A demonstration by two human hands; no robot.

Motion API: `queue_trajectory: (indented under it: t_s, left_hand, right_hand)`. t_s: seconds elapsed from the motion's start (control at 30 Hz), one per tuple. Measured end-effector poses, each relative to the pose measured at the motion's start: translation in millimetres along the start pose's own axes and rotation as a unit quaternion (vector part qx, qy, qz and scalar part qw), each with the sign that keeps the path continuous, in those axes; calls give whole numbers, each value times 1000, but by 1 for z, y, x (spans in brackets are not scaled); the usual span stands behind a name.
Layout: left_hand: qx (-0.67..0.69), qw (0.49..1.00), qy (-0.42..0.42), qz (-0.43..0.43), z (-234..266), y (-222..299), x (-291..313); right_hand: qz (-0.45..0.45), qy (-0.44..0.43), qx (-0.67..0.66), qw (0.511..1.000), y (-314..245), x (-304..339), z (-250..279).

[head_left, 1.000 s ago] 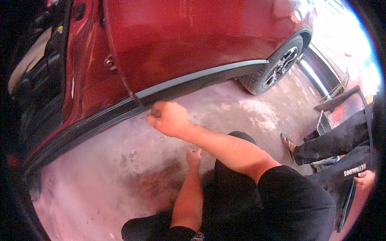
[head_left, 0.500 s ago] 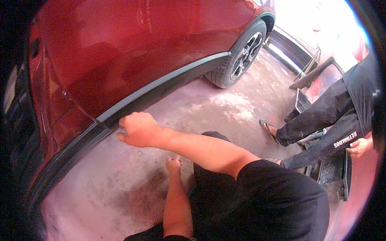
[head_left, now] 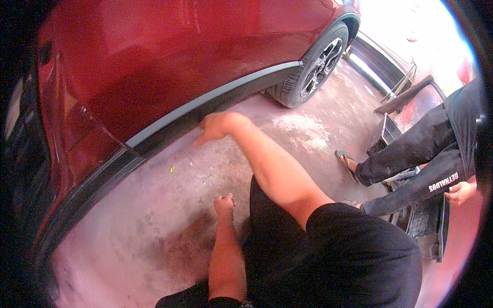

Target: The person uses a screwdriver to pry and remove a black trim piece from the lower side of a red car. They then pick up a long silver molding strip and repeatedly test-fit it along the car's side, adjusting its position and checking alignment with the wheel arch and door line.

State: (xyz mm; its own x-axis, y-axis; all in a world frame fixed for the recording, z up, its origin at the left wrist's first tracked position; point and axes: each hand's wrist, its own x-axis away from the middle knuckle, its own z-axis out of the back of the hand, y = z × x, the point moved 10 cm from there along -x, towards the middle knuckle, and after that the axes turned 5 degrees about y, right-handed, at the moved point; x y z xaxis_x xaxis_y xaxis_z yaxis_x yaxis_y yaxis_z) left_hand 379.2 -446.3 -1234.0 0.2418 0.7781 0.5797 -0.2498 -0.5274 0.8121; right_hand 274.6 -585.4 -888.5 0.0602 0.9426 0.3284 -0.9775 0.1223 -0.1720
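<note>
1. Red car [head_left: 169, 56] is standing along the floor's [head_left: 113, 256] upper-left edge; its dark sill [head_left: 174, 126] is running along the car's lower edge.
2. Your right hand [head_left: 214, 128] is hanging near the sill's lower edge, blurred; can't tell whether fingers are apart, together or touching it.
3. Your left hand [head_left: 225, 204] is hanging over the floor, fingers curled together, nothing showing in it.
4. Risk, guessing: a loose swing could be scraping knuckles on the sill; a stray foot could be scattering the yellow-green bit [head_left: 172, 169].
5. Co-worker's trousers [head_left: 405, 195] are carrying white lettering [head_left: 443, 182]; no other readable writing.
</note>
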Motion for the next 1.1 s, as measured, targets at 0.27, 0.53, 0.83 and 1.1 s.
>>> queue_trajectory:
  t_s: [0.27,0.53,0.83,1.1]
  left_hand:
    - [34,999,12,-20,-3,-6,-16]
    - [51,998,15,-21,-7,-25,-27]
    - [-38,998,25,-51,-6,-30,-41]
    - [20,999,6,-28,-9,-27,-32]
  right_hand:
    - [-70,-14,19,997,58,5,1]
    - [40,-20,14,999,-79,34,-11]
    - [93,1,71,993,-159,74,-20]
    - [27,23,73,997,-130,72,-7]
